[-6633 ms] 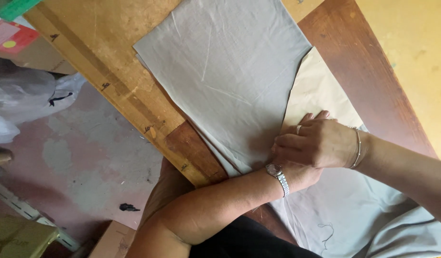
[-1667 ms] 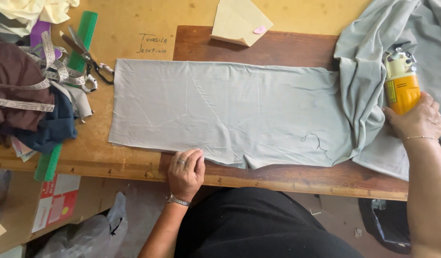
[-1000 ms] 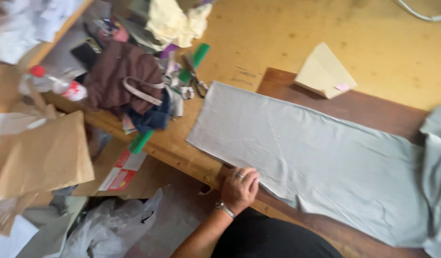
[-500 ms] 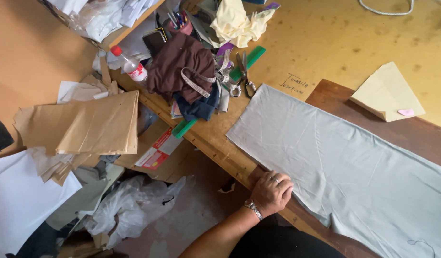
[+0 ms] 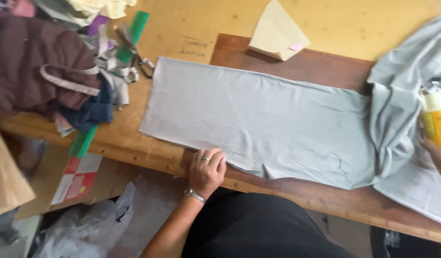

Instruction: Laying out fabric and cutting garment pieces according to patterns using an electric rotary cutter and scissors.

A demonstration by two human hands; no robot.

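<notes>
A long grey cloth point(image 5: 258, 124) lies flat across the wooden table point(image 5: 325, 203), and its right end is bunched up point(image 5: 397, 100). My left hand point(image 5: 207, 171), with a ring and a wristwatch, rests palm down on the table's near edge, fingertips on the cloth's hem. At the far right, only part of my right hand point(image 5: 438, 155) shows. It cups the lower end of a yellow and white power tool point(image 5: 435, 119) standing on the bunched cloth.
A heap of brown and dark blue clothes point(image 5: 48, 81) with a tape measure fills the left end. Scissors point(image 5: 139, 59) and a green ruler point(image 5: 86, 138) lie beside it. A folded tan paper point(image 5: 277, 33) sits at the back. Cardboard and plastic bags point(image 5: 86, 224) lie on the floor.
The view swung left to the clutter and floor, then back to the right. My left hand stayed at the cloth's near edge. My right hand and the tool are back in view.
</notes>
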